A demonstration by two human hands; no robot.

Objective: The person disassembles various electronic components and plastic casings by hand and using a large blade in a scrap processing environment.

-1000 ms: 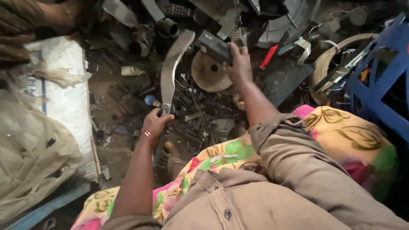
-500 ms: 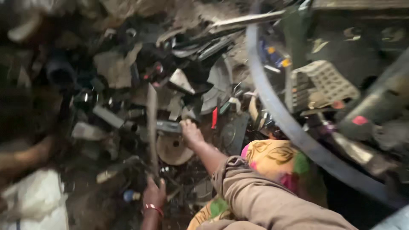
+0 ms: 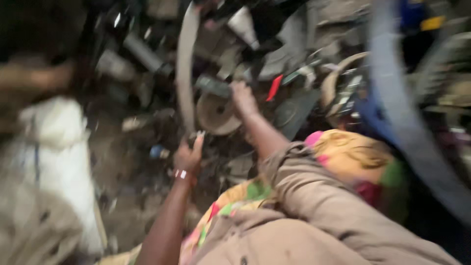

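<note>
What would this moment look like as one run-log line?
left hand: grips long curved metal strip at lower end | right hand: holds dark block over round disc | view: blurred

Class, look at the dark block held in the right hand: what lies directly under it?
Under the dark block in the right hand lies a round tan metal disc. The hand covers the disc's right edge; blur hides what is beneath it.

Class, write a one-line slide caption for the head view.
Left hand grips a long curved metal strip; right hand holds a dark bar.
</note>
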